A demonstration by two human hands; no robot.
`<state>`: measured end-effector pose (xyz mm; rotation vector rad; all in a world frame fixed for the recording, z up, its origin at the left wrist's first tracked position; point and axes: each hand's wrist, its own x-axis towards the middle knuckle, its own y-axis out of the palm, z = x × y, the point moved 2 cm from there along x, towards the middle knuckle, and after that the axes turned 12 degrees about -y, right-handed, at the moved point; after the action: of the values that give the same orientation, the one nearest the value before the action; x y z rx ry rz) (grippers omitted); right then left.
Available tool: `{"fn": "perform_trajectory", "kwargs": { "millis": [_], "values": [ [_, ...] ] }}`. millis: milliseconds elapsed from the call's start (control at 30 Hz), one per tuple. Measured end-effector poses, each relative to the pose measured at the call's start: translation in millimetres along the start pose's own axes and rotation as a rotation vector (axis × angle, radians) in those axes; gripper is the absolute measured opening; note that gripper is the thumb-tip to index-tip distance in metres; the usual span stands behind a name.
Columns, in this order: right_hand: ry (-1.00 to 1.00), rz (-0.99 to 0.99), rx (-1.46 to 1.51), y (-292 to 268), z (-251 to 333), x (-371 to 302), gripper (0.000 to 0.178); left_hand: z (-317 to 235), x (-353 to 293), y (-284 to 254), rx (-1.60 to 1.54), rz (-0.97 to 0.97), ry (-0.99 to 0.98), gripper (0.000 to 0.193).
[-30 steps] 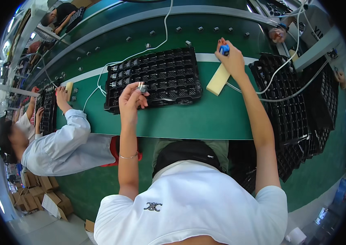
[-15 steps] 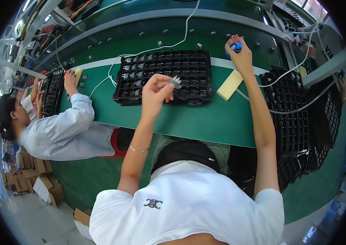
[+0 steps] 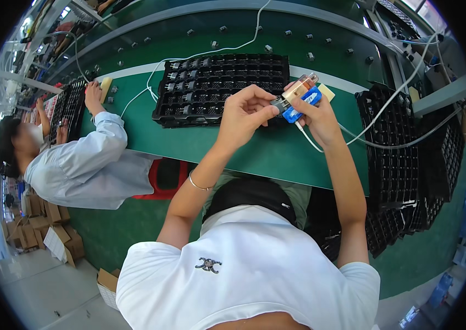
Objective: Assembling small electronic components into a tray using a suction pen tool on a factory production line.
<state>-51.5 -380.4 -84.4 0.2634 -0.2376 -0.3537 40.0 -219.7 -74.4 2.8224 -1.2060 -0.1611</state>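
My left hand [image 3: 242, 114] pinches a small grey plug-like part [image 3: 280, 105] between thumb and fingertips. That part meets the lower left end of a blue handheld device [image 3: 303, 105] with a clear amber block on its side. My right hand [image 3: 323, 122] is closed around this device, and a white cable runs from its lower end. Whether the part is inserted or only touching, I cannot tell. Left of my hands lies a black compartment tray [image 3: 180, 119]; similar grey parts [image 3: 189, 85] fill some of its left pockets.
A pale yellow block [image 3: 327, 92] lies behind my right hand. Stacked black trays [image 3: 390, 159] stand at the right. Loose small parts [image 3: 214, 44] are spread along the green surface beyond the tray. A co-worker [image 3: 87, 159] in light blue sits at the left, beside another black tray.
My right hand has come back from the far side of the table with the blue device. My left hand has moved right, bringing the grey part against it.
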Motion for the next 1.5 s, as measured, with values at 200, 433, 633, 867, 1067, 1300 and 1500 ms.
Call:
{"fn": "perform_trajectory", "kwargs": {
  "millis": [200,433,633,867,1067,1300,1500],
  "values": [
    [0.028,0.052,0.087,0.3,-3.0,-9.0,0.036,14.8,0.3,0.0,-0.069,-0.013,0.0,0.017],
    [0.171,0.128,0.138,-10.4,-7.8,-16.4,0.039,12.6,0.2,-32.6,0.443,-0.056,0.095,0.031],
    [-0.2,-0.16,-0.839,-66.2,-6.7,-13.8,0.036,5.5,19.3,-196.6,1.24,-0.812,0.258,0.016],
    [-0.312,-0.294,-1.301,-78.9,-20.7,-15.2,0.038,13.6,25.9,-227.8,1.45,-0.707,0.241,0.01],
    [-0.302,-0.337,-1.284,-74.0,-28.9,-7.9,0.043,17.8,25.9,-251.2,1.368,-0.604,0.117,0.006],
    [-0.352,-0.348,-1.279,-82.1,-32.8,-9.2,0.043,9.2,29.6,-222.0,0.684,-0.654,0.026,0.006],
    [-0.334,-0.343,-1.321,-81.8,-30.2,-10.1,0.042,9.4,27.0,-177.2,-0.211,-0.3,-0.003,0.01]
  ]
}}
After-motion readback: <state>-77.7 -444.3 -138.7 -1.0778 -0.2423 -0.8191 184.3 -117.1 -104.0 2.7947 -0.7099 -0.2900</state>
